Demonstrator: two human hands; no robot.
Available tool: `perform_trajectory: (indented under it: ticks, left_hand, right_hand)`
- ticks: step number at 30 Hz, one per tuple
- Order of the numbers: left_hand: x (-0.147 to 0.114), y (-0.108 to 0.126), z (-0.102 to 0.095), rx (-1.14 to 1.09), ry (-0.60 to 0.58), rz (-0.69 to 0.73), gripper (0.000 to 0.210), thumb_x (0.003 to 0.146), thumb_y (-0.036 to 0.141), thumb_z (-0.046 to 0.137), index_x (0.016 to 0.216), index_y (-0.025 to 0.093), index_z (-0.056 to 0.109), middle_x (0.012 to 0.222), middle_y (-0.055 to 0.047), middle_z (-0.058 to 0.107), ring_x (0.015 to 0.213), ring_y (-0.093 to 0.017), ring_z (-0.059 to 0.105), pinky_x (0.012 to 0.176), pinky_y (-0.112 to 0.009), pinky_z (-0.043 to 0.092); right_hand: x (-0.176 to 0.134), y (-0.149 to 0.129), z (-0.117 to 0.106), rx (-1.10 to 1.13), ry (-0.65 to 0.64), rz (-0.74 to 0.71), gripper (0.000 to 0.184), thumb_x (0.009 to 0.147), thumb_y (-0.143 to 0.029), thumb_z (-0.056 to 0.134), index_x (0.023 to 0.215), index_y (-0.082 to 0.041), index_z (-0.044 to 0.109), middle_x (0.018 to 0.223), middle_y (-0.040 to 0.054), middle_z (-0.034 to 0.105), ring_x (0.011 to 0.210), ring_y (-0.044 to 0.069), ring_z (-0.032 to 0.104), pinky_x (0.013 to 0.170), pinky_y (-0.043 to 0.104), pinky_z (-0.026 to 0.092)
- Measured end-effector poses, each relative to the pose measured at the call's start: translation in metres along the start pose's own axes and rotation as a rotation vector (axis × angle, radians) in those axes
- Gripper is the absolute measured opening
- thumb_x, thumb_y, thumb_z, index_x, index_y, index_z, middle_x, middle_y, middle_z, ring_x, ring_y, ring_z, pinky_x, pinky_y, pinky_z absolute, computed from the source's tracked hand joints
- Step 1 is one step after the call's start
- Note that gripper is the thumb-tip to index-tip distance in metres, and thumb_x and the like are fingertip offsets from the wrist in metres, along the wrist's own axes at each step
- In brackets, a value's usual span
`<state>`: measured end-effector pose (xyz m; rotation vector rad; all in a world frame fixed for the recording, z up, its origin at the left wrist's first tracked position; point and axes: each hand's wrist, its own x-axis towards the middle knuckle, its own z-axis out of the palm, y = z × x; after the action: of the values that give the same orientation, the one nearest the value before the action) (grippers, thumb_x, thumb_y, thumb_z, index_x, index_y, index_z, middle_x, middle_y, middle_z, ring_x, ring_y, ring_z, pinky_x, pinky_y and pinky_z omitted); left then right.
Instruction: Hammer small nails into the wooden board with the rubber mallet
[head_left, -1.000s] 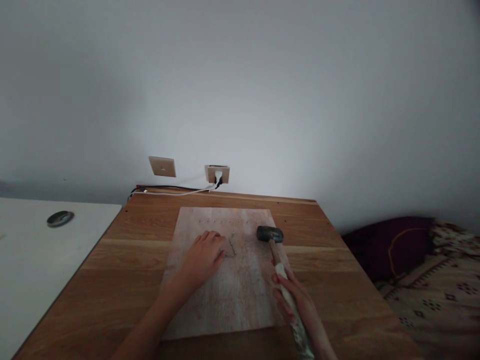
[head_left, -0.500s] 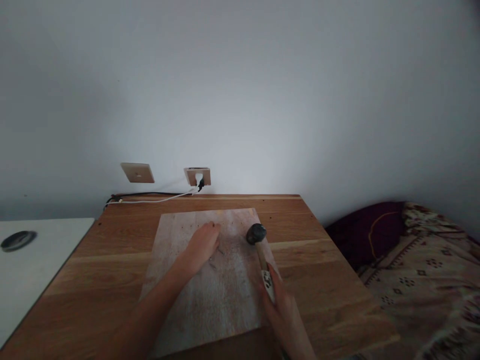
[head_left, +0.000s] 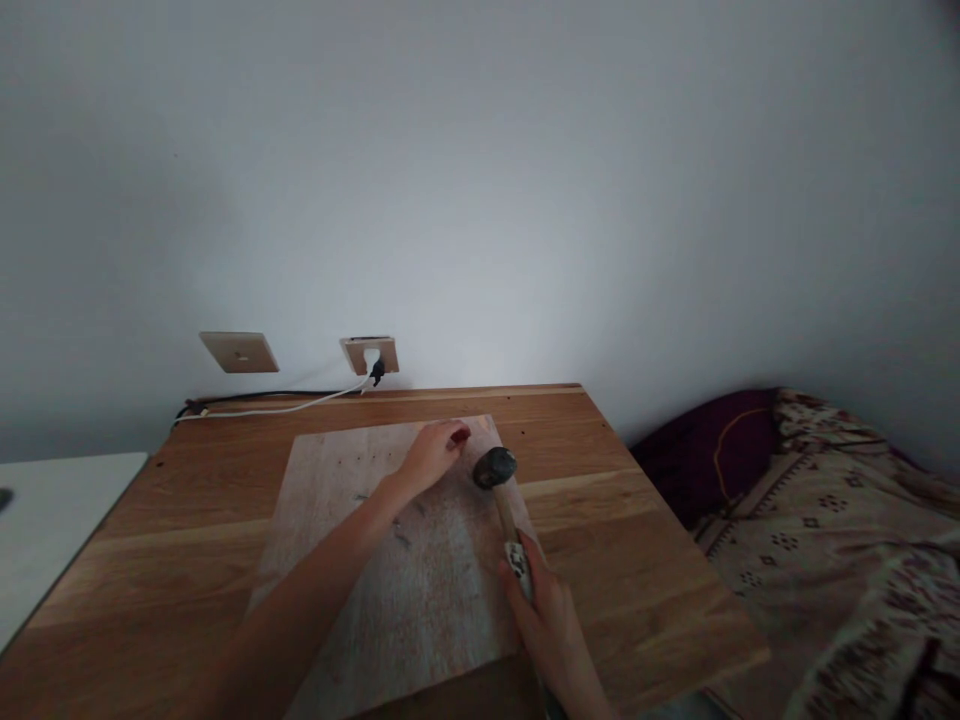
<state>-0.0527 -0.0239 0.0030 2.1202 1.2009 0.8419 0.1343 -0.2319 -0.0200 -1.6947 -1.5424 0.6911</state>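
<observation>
My right hand (head_left: 546, 600) is wrapped around the handle of a hammer (head_left: 496, 468) with a dark, rounded head and a pale patterned grip. The head rests on or just above the right side of a worn whitish board (head_left: 420, 610). My left hand (head_left: 436, 452) is over the board's far right part, fingers pinched together; whatever is between them is too small to make out. Thin nail-like pieces (head_left: 403, 541) lie on the board near my left forearm. A row of small dark dots (head_left: 358, 458) runs along the board's far side, partly covered by my left hand.
The board lies on a wooden table (head_left: 600, 520) against a wall. A socket with plugs (head_left: 373, 362) and cables (head_left: 285, 408) are at the back left. A white surface (head_left: 67, 530) stands left; patterned bedding (head_left: 810, 540) lies to the right.
My left hand has moved right along the board's far side, toward its far right corner. My right hand still holds the hammer beside it. The whole view has shifted slightly.
</observation>
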Motion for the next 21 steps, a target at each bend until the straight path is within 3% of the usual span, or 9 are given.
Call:
perform_trajectory:
  ticks: [4, 14, 18, 21]
  left_hand:
    - [0.003, -0.006, 0.011, 0.021, 0.006, -0.002, 0.025, 0.087, 0.005, 0.060, 0.103, 0.016, 0.075, 0.107, -0.010, 0.078, 0.099, -0.023, 0.072, 0.095, -0.037, 0.056]
    - [0.000, -0.014, 0.013, 0.058, 0.003, -0.010, 0.022, 0.086, 0.004, 0.064, 0.100, 0.017, 0.076, 0.101, -0.008, 0.077, 0.095, -0.022, 0.072, 0.093, -0.035, 0.056]
    - [0.002, -0.018, 0.014, 0.032, 0.009, -0.020, 0.015, 0.086, 0.008, 0.068, 0.095, 0.017, 0.076, 0.099, -0.008, 0.077, 0.092, -0.022, 0.072, 0.090, -0.034, 0.056]
    - [0.005, -0.020, 0.016, -0.030, 0.002, -0.040, 0.023, 0.086, 0.006, 0.066, 0.104, 0.018, 0.074, 0.098, -0.007, 0.078, 0.092, -0.022, 0.073, 0.091, -0.034, 0.056]
  right_hand:
    - [0.000, -0.003, -0.002, 0.010, -0.023, 0.003, 0.047, 0.103, -0.041, 0.044, 0.139, -0.018, 0.064, 0.121, 0.0137, 0.078, 0.113, 0.029, 0.076, 0.092, 0.034, 0.061]
    - [0.000, 0.000, -0.003, 0.032, -0.061, 0.051, 0.052, 0.101, -0.041, 0.046, 0.141, -0.011, 0.062, 0.123, 0.0176, 0.077, 0.114, 0.029, 0.075, 0.092, 0.035, 0.061]
    - [0.004, -0.006, -0.008, 0.050, -0.057, 0.058, 0.050, 0.101, -0.041, 0.048, 0.140, -0.014, 0.064, 0.125, 0.0155, 0.076, 0.116, 0.029, 0.074, 0.093, 0.035, 0.060]
    - [0.015, -0.014, -0.011, 0.049, -0.075, 0.041, 0.049, 0.102, -0.041, 0.047, 0.139, -0.016, 0.064, 0.118, 0.0135, 0.079, 0.109, 0.028, 0.076, 0.089, 0.033, 0.061]
